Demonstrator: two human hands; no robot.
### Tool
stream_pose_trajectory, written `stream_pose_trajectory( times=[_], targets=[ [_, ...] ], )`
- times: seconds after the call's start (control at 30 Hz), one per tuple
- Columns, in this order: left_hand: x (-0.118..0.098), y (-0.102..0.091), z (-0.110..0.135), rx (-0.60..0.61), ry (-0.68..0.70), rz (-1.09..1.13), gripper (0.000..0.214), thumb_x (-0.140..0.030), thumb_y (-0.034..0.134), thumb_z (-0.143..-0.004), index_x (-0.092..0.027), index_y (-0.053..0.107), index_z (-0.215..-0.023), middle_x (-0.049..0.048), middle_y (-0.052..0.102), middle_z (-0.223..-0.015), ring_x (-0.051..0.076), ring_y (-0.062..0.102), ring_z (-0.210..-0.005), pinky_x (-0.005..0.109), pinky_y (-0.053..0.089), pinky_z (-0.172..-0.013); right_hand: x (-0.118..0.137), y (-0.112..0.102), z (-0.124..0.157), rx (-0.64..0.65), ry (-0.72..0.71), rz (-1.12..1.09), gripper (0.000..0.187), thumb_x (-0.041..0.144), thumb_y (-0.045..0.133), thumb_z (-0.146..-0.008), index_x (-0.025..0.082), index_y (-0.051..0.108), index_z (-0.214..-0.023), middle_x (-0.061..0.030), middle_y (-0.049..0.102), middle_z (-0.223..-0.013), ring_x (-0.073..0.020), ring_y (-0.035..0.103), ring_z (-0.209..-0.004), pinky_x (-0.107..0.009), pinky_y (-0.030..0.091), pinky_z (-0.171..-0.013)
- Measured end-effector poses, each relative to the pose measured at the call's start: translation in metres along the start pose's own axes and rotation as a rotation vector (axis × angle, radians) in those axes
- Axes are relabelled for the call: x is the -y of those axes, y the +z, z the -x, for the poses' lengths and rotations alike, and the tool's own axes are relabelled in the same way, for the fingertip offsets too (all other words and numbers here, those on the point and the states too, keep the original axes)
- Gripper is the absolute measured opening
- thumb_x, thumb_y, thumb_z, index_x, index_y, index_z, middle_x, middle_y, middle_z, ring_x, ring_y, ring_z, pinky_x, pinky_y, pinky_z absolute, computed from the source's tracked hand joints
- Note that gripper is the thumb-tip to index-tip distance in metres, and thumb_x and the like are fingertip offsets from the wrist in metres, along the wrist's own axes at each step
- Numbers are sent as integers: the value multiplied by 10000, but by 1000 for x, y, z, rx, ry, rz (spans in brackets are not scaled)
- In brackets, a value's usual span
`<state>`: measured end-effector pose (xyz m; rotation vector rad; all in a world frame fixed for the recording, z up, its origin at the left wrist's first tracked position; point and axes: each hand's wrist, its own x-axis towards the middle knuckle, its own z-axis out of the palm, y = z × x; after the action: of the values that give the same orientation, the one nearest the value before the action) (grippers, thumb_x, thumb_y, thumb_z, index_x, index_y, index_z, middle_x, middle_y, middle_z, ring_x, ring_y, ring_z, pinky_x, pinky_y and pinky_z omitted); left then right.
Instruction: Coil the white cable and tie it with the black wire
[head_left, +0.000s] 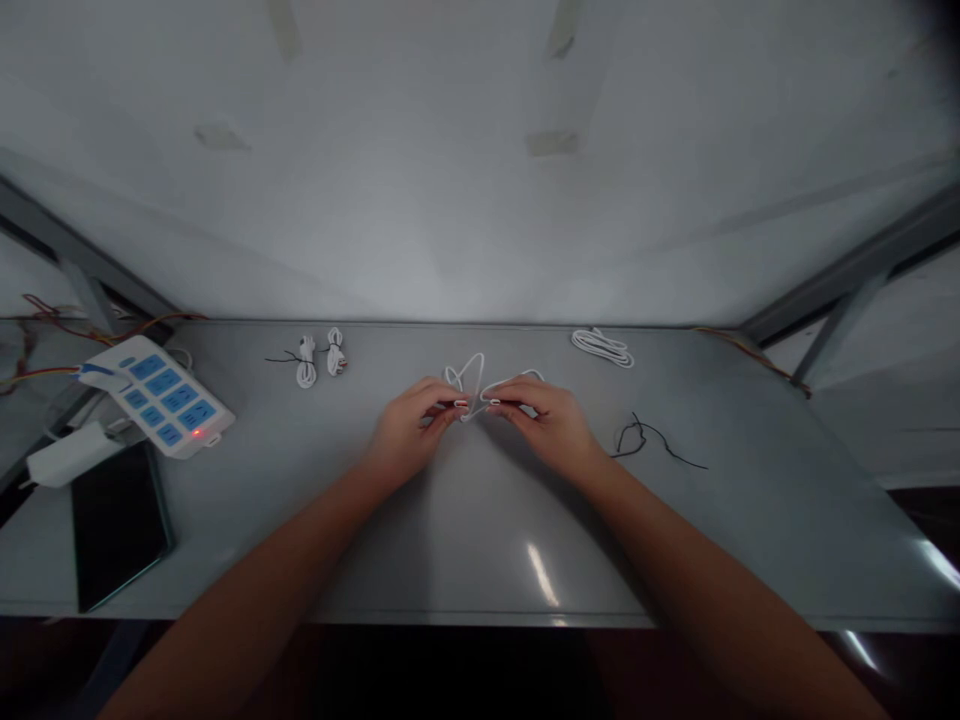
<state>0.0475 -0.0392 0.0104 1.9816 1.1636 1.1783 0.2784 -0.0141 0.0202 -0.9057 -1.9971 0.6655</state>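
Note:
A white charging cable (480, 366) is stretched loosely between my hands over the middle of the table. My left hand (414, 428) pinches one of its connector ends, where a bit of orange-red shows. The other connector end sits between the thumb and fingers of my right hand (546, 420). Loops of the cable rise behind my fingertips, partly hidden by both hands. To the right of my right hand lie loose black twist ties (637, 436). Farther back on that side is a coiled white cable (602, 347) without a visible tie.
Two tied white cable bundles (306, 362) lie at the back left. A white power strip (176, 405) with blue sockets and a lit red light stands at the left, beside a white adapter (71, 455) and a dark phone or tablet (120, 525). A wall (450, 200) rises behind the table.

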Motion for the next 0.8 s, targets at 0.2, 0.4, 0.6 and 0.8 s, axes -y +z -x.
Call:
stream_pose_trajectory(
  times=[0.2, 0.4, 0.6, 0.8],
  targets=[
    [2, 1, 1, -4, -6, 2, 153, -290, 650, -989, -247, 752, -1094, 47, 707, -1013, 151, 699, -923, 272, 626, -788, 0, 1, 0, 12, 9, -11, 142, 292, 675, -974, 307, 803, -1035, -33, 799, -977, -213, 735, -907, -381, 581, -831],
    [-2, -1, 0, -43, 22, -56, 140, -290, 647, -991, -236, 744, -1076, 46, 726, -1001, 147, 700, -894, 259, 599, -770, 2, -2, 0, -8, 12, -14, 123, 276, 680, -965, 270, 787, -1025, -43, 789, -959, -202, 720, -866, -350, 561, -789],
    [-2, -8, -2, -248, -144, -34, 178, -376, 611, -1006, -221, 643, -1088, 55, 755, -997, 167, 704, -885, 295, 552, -793, -3, -8, 1, -189, 228, -52, 173, 382, 643, -968, 226, 693, -1024, -61, 744, -890, -191, 692, -764, -297, 515, -605],
    [32, -11, -11, -508, -325, 214, 276, -524, 555, -1006, -250, 517, -1022, -15, 626, -749, 154, 637, -723, 291, 521, -734, -17, -8, 2, -331, 235, -72, 205, 432, 507, -1038, 245, 556, -1105, -25, 658, -831, -165, 611, -647, -313, 485, -583]
  ],
)
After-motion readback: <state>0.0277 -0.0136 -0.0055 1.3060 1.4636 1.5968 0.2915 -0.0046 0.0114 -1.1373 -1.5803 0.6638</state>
